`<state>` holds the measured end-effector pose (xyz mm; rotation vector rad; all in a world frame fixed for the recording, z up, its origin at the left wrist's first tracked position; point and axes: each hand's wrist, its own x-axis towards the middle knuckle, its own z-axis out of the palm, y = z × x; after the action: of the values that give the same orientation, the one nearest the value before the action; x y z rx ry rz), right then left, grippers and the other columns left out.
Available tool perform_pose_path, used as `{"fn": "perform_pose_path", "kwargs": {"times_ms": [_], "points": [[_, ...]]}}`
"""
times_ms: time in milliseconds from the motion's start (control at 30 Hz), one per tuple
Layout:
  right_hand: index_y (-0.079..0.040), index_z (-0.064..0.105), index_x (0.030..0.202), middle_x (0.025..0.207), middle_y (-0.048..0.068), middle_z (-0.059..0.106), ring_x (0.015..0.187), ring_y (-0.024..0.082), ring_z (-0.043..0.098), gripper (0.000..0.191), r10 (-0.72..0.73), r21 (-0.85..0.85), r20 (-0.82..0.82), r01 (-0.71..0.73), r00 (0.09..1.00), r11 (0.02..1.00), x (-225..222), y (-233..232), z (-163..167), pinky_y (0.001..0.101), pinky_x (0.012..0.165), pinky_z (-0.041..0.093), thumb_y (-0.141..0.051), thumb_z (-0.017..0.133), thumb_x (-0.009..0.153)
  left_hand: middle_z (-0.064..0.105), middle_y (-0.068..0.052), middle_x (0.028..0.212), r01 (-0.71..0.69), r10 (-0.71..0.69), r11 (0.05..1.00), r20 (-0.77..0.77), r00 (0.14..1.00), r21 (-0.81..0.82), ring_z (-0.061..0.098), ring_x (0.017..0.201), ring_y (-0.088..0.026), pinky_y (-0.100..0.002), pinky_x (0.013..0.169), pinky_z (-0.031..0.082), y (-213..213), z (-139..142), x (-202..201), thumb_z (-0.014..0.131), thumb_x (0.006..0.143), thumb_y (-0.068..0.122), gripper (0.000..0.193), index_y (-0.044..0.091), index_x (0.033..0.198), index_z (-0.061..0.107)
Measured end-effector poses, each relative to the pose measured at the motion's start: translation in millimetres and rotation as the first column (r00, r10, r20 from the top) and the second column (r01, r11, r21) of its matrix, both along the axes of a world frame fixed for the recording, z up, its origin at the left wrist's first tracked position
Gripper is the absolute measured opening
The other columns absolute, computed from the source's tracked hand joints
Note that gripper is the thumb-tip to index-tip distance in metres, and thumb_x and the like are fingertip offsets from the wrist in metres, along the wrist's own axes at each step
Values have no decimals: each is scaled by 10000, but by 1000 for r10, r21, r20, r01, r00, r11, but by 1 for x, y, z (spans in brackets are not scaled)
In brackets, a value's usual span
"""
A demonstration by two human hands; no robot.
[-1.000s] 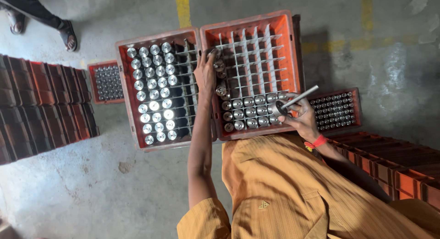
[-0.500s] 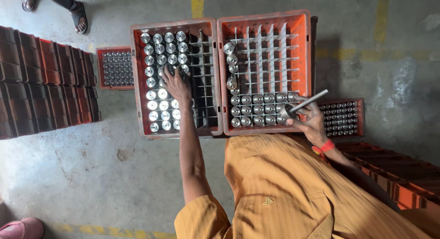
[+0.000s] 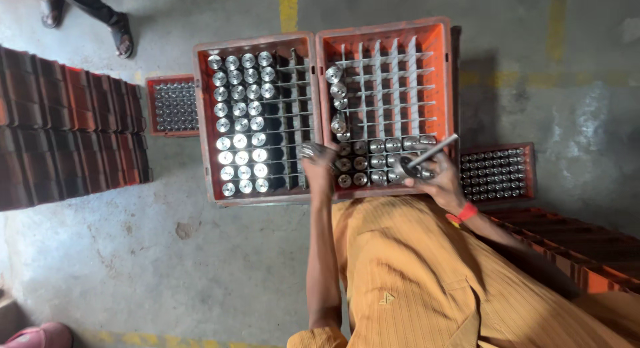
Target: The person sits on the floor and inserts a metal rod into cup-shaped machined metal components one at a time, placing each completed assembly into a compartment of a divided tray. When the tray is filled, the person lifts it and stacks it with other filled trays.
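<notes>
Left crate [image 3: 203,121]: shiny metal cylinders [image 3: 241,121] fill its left columns.
Left hand [image 3: 316,155]: over the seam between the crates, fingers curled on a small cylinder [image 3: 307,149].
Right crate [image 3: 443,75]: cylinders only along its near rows.
Right hand [image 3: 433,176]: closed on a metal rod [image 3: 433,151] that slants up and to the right, over the crate's near right corner.
</notes>
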<state>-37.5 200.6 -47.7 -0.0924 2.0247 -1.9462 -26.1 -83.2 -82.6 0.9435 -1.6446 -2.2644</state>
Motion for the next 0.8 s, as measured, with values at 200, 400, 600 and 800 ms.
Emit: {"fn": "perform_pose_path", "kwargs": {"times_ms": [200,400,600,800], "points": [[-18,469,1404,1358,118,572,1232,249,636,816,49,-184,135,-24,990,983,-11,-20,43,390,894,633,-79,895,710,757,-178,963,424,-392,756,174,903,-499,743,853,-281,-413,763,573,76,47,37,856,763,167,424,3,1119,697],[-31,489,1405,1456,118,578,1339,239,622,785,210,-70,-37,-212,977,975,-5,-17,40,374,1106,562,-120,914,751,763,-193,855,711,-617,594,354,703,-377,726,782,-349,-434,729,548,73,92,32,922,679,236,461,30,1042,726],[-15,688,1294,1432,71,454,1307,243,572,669,405,133,-160,-387,900,913,-9,1,23,401,1084,509,-162,926,686,781,-177,931,789,-767,462,265,585,-405,765,825,-282,-401,763,583,66,66,23,871,690,223,454,43,1086,741],[-29,483,1448,1223,99,664,1176,234,676,878,257,-79,-18,-257,966,963,-23,3,16,379,1072,573,-162,928,702,791,-158,1051,817,-837,476,119,534,-325,764,922,-229,-414,832,589,56,38,20,890,758,293,558,58,1229,707]]}}
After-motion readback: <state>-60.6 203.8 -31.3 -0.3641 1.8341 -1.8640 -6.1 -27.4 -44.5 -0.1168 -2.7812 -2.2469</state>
